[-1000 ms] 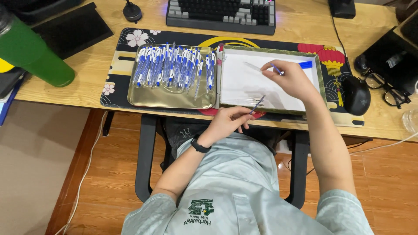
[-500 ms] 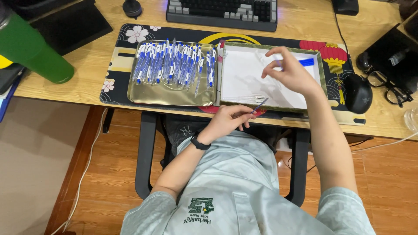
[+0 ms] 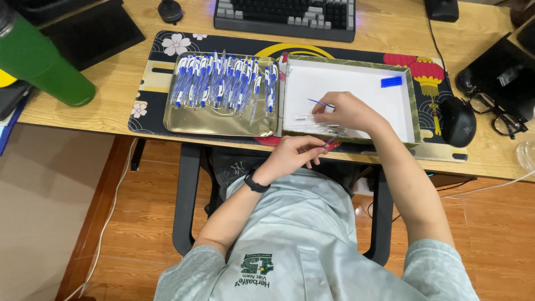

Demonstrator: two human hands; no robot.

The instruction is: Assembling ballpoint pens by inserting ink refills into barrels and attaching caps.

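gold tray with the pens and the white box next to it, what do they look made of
Gold tray: looks like thin metal or metallised card; its floor is glossy and mirrors the pens. White box: probably cardboard, with a matte white inside and patterned green covering on the rim. Neither is certain by sight alone.

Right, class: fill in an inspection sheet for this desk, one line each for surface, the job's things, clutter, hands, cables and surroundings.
Surface: wooden desk under a patterned desk mat.
Job's things: gold tray full of blue-and-white pens; white box holding blue caps and clear pen parts.
Clutter: green bottle, keyboard, mouse, glasses.
Hands: left hand holds a thin pen refill; right hand reaches into the box, with another refill at its fingers.
Cables: mouse cable on the desk; white cable over the floor.
Surroundings: wooden floor, black chair.
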